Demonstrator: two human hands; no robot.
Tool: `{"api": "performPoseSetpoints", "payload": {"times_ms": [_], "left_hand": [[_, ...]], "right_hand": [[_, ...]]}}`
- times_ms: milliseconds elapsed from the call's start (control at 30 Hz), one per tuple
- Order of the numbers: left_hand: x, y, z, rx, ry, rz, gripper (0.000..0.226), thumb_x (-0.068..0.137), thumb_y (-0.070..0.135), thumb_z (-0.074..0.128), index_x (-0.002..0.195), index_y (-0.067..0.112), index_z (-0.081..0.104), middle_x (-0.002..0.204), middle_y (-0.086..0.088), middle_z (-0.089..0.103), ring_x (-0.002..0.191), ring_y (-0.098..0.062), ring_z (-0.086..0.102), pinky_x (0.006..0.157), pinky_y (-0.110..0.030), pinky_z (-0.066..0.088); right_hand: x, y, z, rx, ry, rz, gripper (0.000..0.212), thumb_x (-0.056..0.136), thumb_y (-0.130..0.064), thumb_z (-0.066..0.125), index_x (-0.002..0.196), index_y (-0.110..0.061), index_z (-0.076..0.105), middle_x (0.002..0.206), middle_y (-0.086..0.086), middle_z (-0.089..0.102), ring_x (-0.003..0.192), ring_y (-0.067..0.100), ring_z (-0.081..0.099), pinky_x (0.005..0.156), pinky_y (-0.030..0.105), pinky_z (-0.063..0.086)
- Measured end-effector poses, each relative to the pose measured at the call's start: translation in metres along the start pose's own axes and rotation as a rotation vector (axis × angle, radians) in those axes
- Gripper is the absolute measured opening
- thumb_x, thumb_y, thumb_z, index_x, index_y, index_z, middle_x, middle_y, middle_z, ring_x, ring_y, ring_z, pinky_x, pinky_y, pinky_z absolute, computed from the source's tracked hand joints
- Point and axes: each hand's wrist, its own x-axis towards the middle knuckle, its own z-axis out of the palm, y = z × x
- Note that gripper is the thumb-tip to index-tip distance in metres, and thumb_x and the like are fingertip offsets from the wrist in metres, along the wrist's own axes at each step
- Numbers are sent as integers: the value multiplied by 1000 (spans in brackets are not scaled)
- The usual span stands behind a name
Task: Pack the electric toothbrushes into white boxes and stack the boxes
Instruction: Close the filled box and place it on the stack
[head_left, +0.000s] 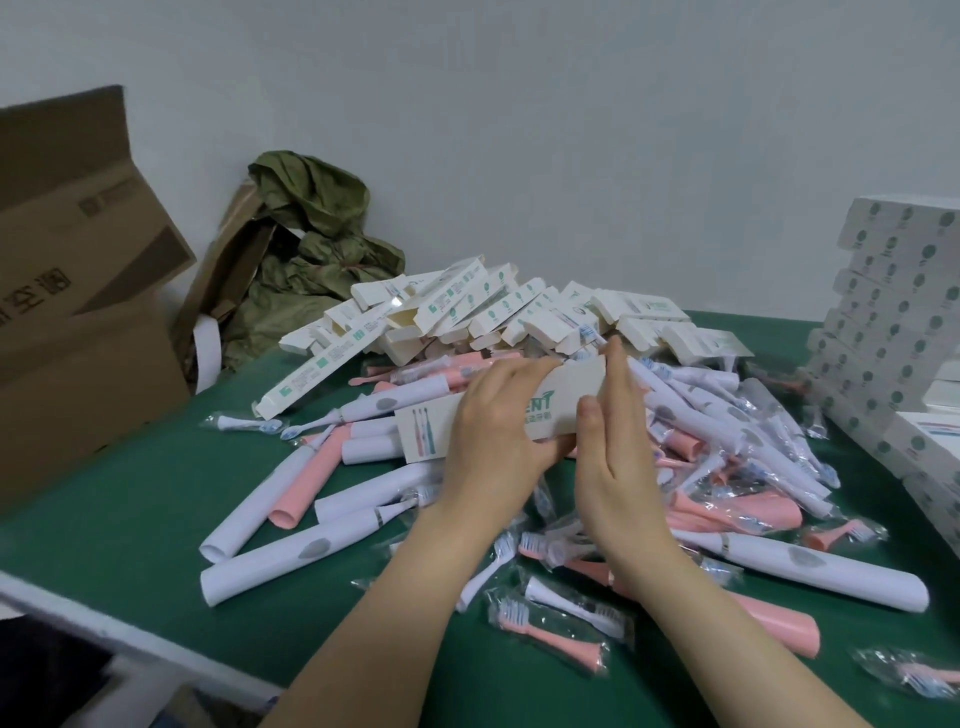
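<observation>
White box (563, 397): gripped by left hand (493, 421); 3 o'clock end pressed by straight-fingered right hand (615, 441). End may be creased if pushed askew.

Single view, head-worn, wide-angle. Faces forward and down across the green bench (119, 525) toward a pale wall (519, 130). Close in: both forearms enter from the bottom edge, with left hand (498, 431), right hand (618, 457) and the white box (566, 395) between them at centre. Brown carton (78, 312) cut by left margin, stacked boxes (893, 312) by right.
</observation>
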Motion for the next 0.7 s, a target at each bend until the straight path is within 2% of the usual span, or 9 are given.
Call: {"api": "performPoseSetpoints", "payload": {"times_ms": [100,167,233,267,333,400,500,633,700], "left_hand": [[3,-6,-1,37,-83,-20,51,73,22,78,119,9,61,115,-6,60,109,-17,49,93,-26,35],[5,-14,-2,204,-175,20,61,73,31,77,127,16,54,123,-1,56,116,-18,45,101,-26,26],[7,-25,-5,456,-261,59,71,72,40,73,135,24,45,129,4,50,123,-18,37,108,-34,13],[9,-30,-8,534,-303,34,71,72,43,71,136,29,43,129,6,49,124,-16,35,107,-36,11],[18,-32,-12,548,-346,-10,64,74,48,67,132,34,45,123,10,52,117,-14,41,95,-32,21],[32,-26,-19,561,-321,26,60,76,53,65,131,36,48,115,10,54,109,-14,46,84,-30,25],[51,-23,-53,572,-159,-39,62,73,59,60,129,34,53,109,5,55,103,-18,48,82,-32,27],[45,-58,-141,643,33,-310,44,73,54,66,113,38,59,99,1,64,92,-26,57,76,-39,46],[30,-77,-181,785,63,-539,43,74,51,71,113,37,60,100,-6,65,94,-33,57,77,-39,43]], "right_hand": [[4,2,3,22,16,33,50,103,-17,32,149,-25,16,138,-32,19,125,-28,12,101,-3,15],[7,3,2,107,73,117,49,103,-13,33,148,-28,24,145,-22,27,132,-12,25,111,17,27],[11,5,-5,204,161,216,47,103,-13,34,145,-32,30,144,-14,36,133,5,37,111,37,35],[12,6,-11,233,195,248,46,103,-14,35,144,-33,32,140,-16,39,130,6,40,110,39,37],[15,10,-23,242,217,275,44,102,-19,38,144,-33,34,139,-16,42,130,8,42,110,40,37],[20,15,-31,254,229,315,43,102,-25,40,144,-30,33,143,-14,41,132,11,41,112,39,33],[25,21,-30,337,227,417,37,100,-38,40,137,-30,40,143,-7,44,127,15,47,108,37,33],[20,26,-24,275,235,491,27,100,-30,39,124,-22,46,130,6,54,117,23,54,104,46,40],[19,28,-25,237,240,537,27,99,-25,39,124,-18,47,125,7,56,113,25,55,100,46,43]]}}
